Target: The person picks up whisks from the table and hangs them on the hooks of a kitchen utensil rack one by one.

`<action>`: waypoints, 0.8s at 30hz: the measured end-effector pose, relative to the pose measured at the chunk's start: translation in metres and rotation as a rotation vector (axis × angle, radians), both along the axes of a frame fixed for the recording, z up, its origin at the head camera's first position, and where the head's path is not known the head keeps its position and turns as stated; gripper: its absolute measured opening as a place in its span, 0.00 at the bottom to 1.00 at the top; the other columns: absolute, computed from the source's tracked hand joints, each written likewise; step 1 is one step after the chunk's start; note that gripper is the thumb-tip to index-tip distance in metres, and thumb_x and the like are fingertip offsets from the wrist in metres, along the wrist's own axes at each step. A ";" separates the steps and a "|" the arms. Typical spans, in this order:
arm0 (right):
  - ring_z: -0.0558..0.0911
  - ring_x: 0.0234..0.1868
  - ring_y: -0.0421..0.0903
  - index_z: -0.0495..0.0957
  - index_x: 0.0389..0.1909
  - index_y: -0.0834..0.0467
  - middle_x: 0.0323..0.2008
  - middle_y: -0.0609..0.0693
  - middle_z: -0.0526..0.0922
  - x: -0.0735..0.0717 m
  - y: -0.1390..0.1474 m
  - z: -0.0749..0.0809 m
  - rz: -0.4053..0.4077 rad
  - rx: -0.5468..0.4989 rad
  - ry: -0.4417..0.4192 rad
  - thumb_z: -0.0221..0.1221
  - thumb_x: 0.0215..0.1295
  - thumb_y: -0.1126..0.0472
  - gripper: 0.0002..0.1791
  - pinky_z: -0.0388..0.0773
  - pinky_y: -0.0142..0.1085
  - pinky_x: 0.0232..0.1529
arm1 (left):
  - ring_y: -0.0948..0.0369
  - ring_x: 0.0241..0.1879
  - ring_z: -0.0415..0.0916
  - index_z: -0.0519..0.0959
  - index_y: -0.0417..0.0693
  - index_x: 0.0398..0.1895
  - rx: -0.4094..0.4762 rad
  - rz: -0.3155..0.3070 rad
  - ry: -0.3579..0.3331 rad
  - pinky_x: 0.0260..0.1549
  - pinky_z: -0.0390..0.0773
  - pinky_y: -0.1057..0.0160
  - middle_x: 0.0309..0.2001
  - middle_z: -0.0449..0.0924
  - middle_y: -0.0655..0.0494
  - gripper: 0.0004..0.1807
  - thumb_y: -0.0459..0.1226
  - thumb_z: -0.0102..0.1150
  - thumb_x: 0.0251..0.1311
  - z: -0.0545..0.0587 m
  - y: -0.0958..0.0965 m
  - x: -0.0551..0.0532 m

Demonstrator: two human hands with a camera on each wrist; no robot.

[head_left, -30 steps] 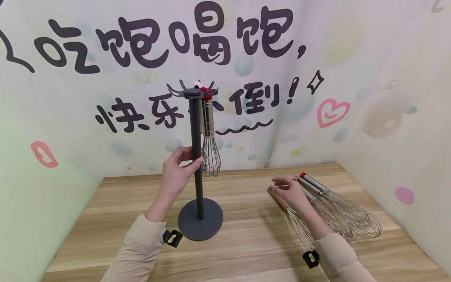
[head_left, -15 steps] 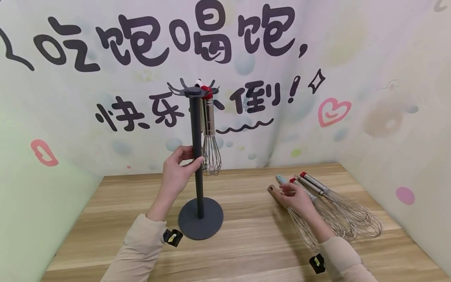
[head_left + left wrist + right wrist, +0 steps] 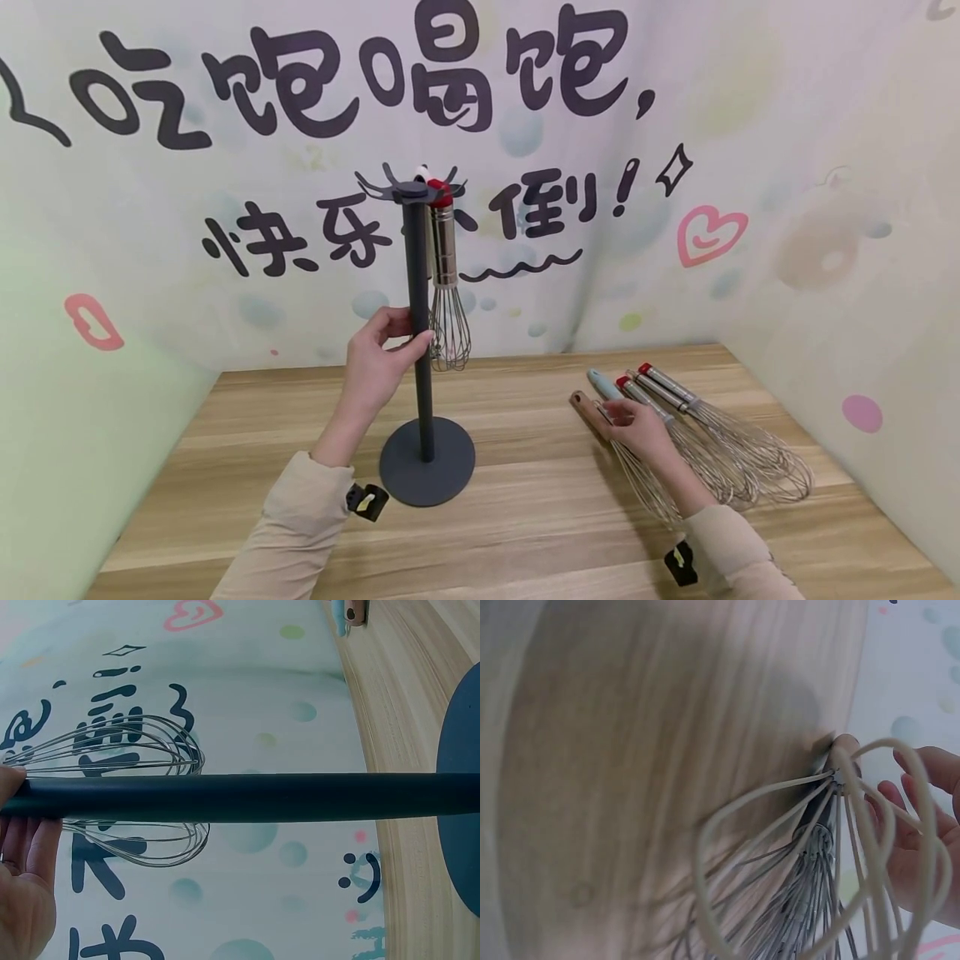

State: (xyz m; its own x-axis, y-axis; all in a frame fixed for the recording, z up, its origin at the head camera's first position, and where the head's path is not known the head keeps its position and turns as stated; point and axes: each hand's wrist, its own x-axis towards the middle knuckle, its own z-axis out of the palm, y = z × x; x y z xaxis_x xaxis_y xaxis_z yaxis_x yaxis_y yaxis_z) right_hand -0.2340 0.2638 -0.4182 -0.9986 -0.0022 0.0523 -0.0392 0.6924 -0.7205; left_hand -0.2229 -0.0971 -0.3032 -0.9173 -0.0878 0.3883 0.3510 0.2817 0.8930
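My left hand [image 3: 378,358] grips the dark grey post of an upright hanging stand [image 3: 417,275], thumb in front and fingers behind. From the stand's hooks hangs a whisk with a red-tipped metal handle [image 3: 444,242]; something white-topped beside it is mostly hidden. On the table to the right, my right hand [image 3: 641,429] is at a wooden-handled whisk [image 3: 591,414]. In the right wrist view its thumb and fingers [image 3: 922,761] are apart beside that whisk's wires [image 3: 705,862], not closed round it. Whether the fingertips touch the whisk I cannot tell.
Beyond the wooden-handled whisk lie several others: one with a light blue handle [image 3: 602,383], and metal-handled ones with red ends [image 3: 667,385], their wire heads overlapping. The stand's round base [image 3: 427,483] rests on the wooden table [image 3: 525,542]. A printed backdrop [image 3: 300,333] stands behind.
My right hand has moved slightly right and down, baring the light blue handle. The wooden-handled whisk's wire end has swung a little right. My left hand stays on the post.
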 end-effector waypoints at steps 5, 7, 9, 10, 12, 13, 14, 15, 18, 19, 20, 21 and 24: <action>0.80 0.49 0.62 0.75 0.52 0.70 0.49 0.68 0.80 -0.002 0.002 -0.008 -0.012 -0.001 -0.017 0.62 0.57 0.67 0.21 0.81 0.46 0.47 | 0.72 0.40 0.74 0.75 0.40 0.50 0.001 -0.004 -0.011 0.48 0.82 0.66 0.44 0.80 0.44 0.18 0.34 0.66 0.56 0.000 -0.001 0.000; 0.81 0.48 0.60 0.76 0.51 0.69 0.48 0.67 0.81 -0.003 0.002 -0.011 -0.015 0.003 -0.010 0.62 0.58 0.66 0.20 0.81 0.45 0.46 | 0.72 0.40 0.74 0.75 0.40 0.50 0.001 -0.007 -0.013 0.48 0.82 0.67 0.45 0.80 0.45 0.19 0.34 0.65 0.56 0.000 -0.001 0.000; 0.82 0.47 0.59 0.77 0.51 0.69 0.47 0.66 0.82 -0.003 0.002 -0.013 -0.015 0.015 -0.003 0.62 0.59 0.65 0.19 0.81 0.45 0.46 | 0.73 0.40 0.74 0.75 0.40 0.50 0.002 -0.010 -0.014 0.48 0.82 0.67 0.45 0.80 0.45 0.19 0.34 0.65 0.56 -0.001 -0.001 0.000; 0.82 0.47 0.59 0.77 0.50 0.68 0.46 0.66 0.82 -0.003 0.002 -0.014 -0.017 0.022 0.000 0.62 0.59 0.65 0.19 0.81 0.45 0.46 | 0.74 0.39 0.74 0.75 0.40 0.50 0.004 -0.011 -0.014 0.48 0.82 0.67 0.45 0.80 0.45 0.19 0.34 0.65 0.56 -0.001 -0.001 0.000; 0.82 0.47 0.58 0.78 0.50 0.68 0.45 0.65 0.83 -0.003 0.002 -0.016 -0.018 0.035 0.005 0.61 0.60 0.65 0.18 0.81 0.46 0.47 | 0.74 0.39 0.74 0.75 0.41 0.50 0.008 -0.013 -0.013 0.48 0.82 0.68 0.46 0.79 0.45 0.18 0.34 0.65 0.56 -0.001 0.000 -0.001; 0.82 0.46 0.58 0.78 0.50 0.68 0.45 0.65 0.83 -0.004 0.002 -0.017 -0.016 0.037 0.005 0.61 0.60 0.65 0.18 0.81 0.46 0.47 | 0.74 0.39 0.74 0.75 0.41 0.50 0.008 -0.012 -0.013 0.48 0.82 0.68 0.46 0.80 0.45 0.19 0.34 0.65 0.56 -0.001 0.000 -0.001; 0.82 0.46 0.58 0.78 0.50 0.69 0.44 0.66 0.83 -0.004 0.002 -0.017 -0.014 0.034 0.005 0.61 0.60 0.66 0.18 0.80 0.46 0.47 | 0.74 0.39 0.74 0.75 0.41 0.50 0.008 -0.010 -0.013 0.48 0.82 0.68 0.46 0.80 0.45 0.18 0.34 0.65 0.56 -0.001 0.000 -0.001; 0.82 0.46 0.58 0.77 0.50 0.69 0.44 0.66 0.83 -0.004 0.002 -0.018 -0.012 0.034 0.005 0.61 0.60 0.66 0.18 0.80 0.47 0.47 | 0.75 0.39 0.74 0.75 0.41 0.50 0.007 -0.009 -0.013 0.48 0.82 0.68 0.46 0.80 0.45 0.19 0.34 0.65 0.56 -0.001 0.000 -0.001; 0.82 0.45 0.58 0.78 0.50 0.69 0.44 0.66 0.83 -0.005 0.001 -0.018 -0.009 0.028 0.006 0.61 0.59 0.68 0.18 0.80 0.46 0.47 | 0.75 0.39 0.74 0.75 0.41 0.50 0.004 -0.005 -0.013 0.48 0.82 0.68 0.46 0.80 0.45 0.19 0.34 0.65 0.56 -0.001 0.000 -0.001; 0.82 0.45 0.58 0.77 0.50 0.70 0.44 0.66 0.83 -0.006 0.000 -0.018 -0.006 0.028 0.007 0.61 0.59 0.68 0.18 0.81 0.46 0.47 | 0.75 0.39 0.74 0.75 0.41 0.50 0.004 -0.004 -0.012 0.47 0.82 0.69 0.46 0.80 0.45 0.19 0.34 0.65 0.56 0.000 0.000 0.000; 0.82 0.45 0.58 0.77 0.50 0.70 0.44 0.66 0.83 -0.006 -0.001 -0.018 -0.003 0.029 0.007 0.61 0.59 0.68 0.18 0.81 0.45 0.46 | 0.75 0.39 0.74 0.75 0.41 0.50 0.003 -0.004 -0.012 0.47 0.82 0.69 0.46 0.80 0.44 0.19 0.34 0.65 0.56 0.000 0.000 0.000; 0.82 0.45 0.58 0.77 0.50 0.70 0.44 0.66 0.83 -0.006 -0.001 -0.018 0.000 0.029 0.006 0.61 0.58 0.68 0.18 0.81 0.45 0.46 | 0.75 0.39 0.74 0.75 0.41 0.50 0.004 -0.004 -0.011 0.47 0.82 0.69 0.45 0.80 0.44 0.19 0.34 0.66 0.56 0.000 0.000 0.000; 0.81 0.46 0.59 0.76 0.51 0.70 0.45 0.66 0.82 -0.006 -0.003 -0.018 0.004 0.024 -0.012 0.60 0.59 0.68 0.18 0.81 0.45 0.46 | 0.75 0.39 0.74 0.75 0.41 0.50 0.003 -0.005 -0.008 0.47 0.82 0.69 0.45 0.80 0.44 0.19 0.34 0.66 0.56 0.000 0.000 -0.001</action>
State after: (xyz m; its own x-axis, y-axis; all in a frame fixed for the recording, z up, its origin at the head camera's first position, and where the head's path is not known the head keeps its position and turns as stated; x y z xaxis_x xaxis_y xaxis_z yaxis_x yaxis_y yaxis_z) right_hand -0.2399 0.2604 -0.4366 -0.9992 -0.0074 0.0402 -0.0335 0.7091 -0.7043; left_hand -0.2236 -0.0974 -0.3034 -0.9206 -0.0846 0.3812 0.3456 0.2777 0.8964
